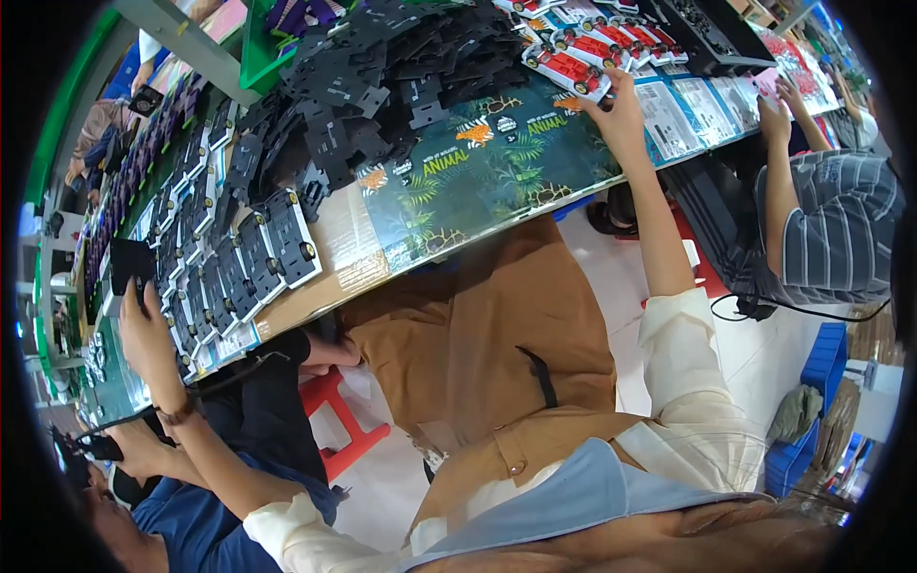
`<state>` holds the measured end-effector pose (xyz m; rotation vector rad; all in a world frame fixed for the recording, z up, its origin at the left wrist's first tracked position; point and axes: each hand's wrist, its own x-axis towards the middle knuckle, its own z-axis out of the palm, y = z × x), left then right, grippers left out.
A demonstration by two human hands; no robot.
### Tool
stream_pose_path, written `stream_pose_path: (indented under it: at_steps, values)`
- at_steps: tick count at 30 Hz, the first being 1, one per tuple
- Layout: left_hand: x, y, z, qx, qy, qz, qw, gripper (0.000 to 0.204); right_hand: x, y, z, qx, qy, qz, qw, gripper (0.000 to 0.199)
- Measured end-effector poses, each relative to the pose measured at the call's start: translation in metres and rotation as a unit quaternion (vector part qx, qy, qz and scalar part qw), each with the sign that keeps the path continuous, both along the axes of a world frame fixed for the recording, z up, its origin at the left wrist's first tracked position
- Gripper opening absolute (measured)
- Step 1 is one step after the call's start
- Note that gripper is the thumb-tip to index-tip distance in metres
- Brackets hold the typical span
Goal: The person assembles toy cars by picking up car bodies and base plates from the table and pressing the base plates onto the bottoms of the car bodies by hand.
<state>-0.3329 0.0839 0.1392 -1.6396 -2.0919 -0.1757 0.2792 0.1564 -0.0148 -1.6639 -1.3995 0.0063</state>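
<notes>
My right hand (621, 119) reaches to the far side of the table. Its thumb and fingers close round the near end of a toy car chassis (565, 71), red underneath with white edges and small wheels. Several similar red chassis (626, 40) lie just beyond it. Far out to the left, my left hand (143, 329) has its fingertips on a dark, box-like black piece (130, 265); its exact kind is unclear. Beside that hand stand rows of black-and-white car chassis (253, 250) with wheels. A large heap of flat black plastic plates (358, 81) fills the middle.
Printed green card sheets (497, 172) cover the table's front. A black tray (712, 38) stands at the back right, a green bin (263, 48) at the back left. Co-workers sit on both sides, one in a striped shirt (841, 224). A red stool (349, 425) is below.
</notes>
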Motion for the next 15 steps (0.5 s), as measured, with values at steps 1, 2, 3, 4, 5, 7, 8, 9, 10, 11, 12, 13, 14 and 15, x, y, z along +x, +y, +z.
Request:
stream_pose_path:
  at_steps: [1,2,3,4,5,7,8,9,10,11,12,13,14,15]
  values:
    - [0.026,-0.008,0.002,0.046,-0.086,-0.148,0.984,0.038,0.001,0.001,-0.001,0.008,0.009,0.006,1.0,0.064]
    - [0.066,-0.014,-0.008,0.061,-0.245,-0.235,0.939,0.032,0.001,0.0,-0.006,0.01,0.068,0.014,0.998,0.061]
    - [0.114,-0.024,-0.016,0.024,-0.344,-0.277,0.897,0.032,0.007,-0.009,-0.005,0.019,0.049,0.0,0.999,0.06]
    - [0.153,-0.042,-0.022,-0.023,-0.443,-0.31,0.841,0.033,0.002,-0.019,-0.004,0.027,0.041,0.0,0.999,0.059]
    - [0.192,-0.055,-0.035,-0.117,-0.609,-0.283,0.732,0.033,0.001,-0.038,0.004,0.018,0.05,-0.01,0.999,0.056]
    - [0.233,-0.071,-0.071,-0.23,-0.725,-0.351,0.545,0.045,-0.017,-0.062,0.0,0.042,0.127,0.045,0.99,0.053]
    - [0.255,-0.074,-0.092,-0.251,-0.786,-0.346,0.447,0.048,-0.025,-0.081,0.0,0.037,0.142,0.051,0.988,0.054]
    - [0.275,-0.078,-0.111,-0.253,-0.844,-0.315,0.353,0.05,-0.034,-0.098,0.001,0.03,0.16,0.061,0.985,0.055]
    - [0.292,-0.081,-0.128,-0.253,-0.891,-0.27,0.262,0.054,-0.043,-0.116,0.003,-0.005,0.144,0.061,0.988,0.055]
    - [0.305,-0.083,-0.14,-0.246,-0.919,-0.235,0.198,0.055,-0.052,-0.132,0.006,-0.039,0.129,0.062,0.989,0.055]
    - [0.315,-0.084,-0.147,-0.239,-0.941,-0.201,0.131,0.057,-0.066,-0.145,0.011,-0.041,0.194,0.106,0.974,0.055]
    - [0.321,-0.086,-0.15,-0.235,-0.945,-0.2,0.107,0.061,-0.084,-0.158,0.016,-0.042,0.26,0.146,0.954,0.055]
    - [0.325,-0.087,-0.148,-0.199,-0.957,-0.197,0.075,0.061,-0.102,-0.169,0.02,-0.064,0.264,0.167,0.948,0.055]
    - [0.328,-0.086,-0.148,-0.168,-0.965,-0.195,0.043,0.061,-0.119,-0.176,0.024,-0.059,0.278,0.196,0.938,0.054]
